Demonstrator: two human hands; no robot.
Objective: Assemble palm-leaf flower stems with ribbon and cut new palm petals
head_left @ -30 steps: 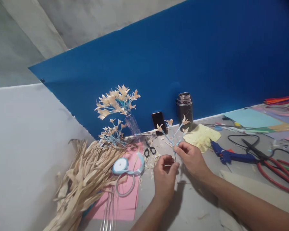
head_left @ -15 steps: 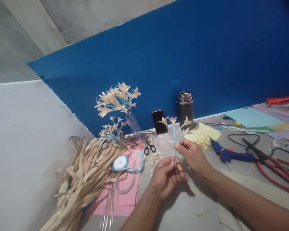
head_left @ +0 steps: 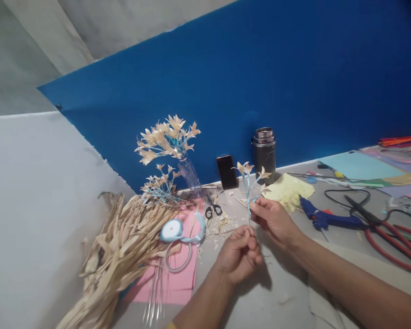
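Note:
Both hands hold one small flower sprig upright over the grey table. It has pale blue wrapped stems and a few tan paper blooms at the top. My right hand pinches the stem high up, just under the branches. My left hand is closed round the stem's lower end, fingertips pressed together. A roll of light blue ribbon lies left of my left hand on a pink sheet.
A clear vase with finished tan sprigs stands against the blue board. Dried husks pile at the left. Small scissors, a phone, a dark flask, yellow paper, a blue glue gun and red-handled shears lie around.
The sprig has turned more upright and its branches have drawn closer together. My left hand slid down and rightward along the stem, closing tighter round it.

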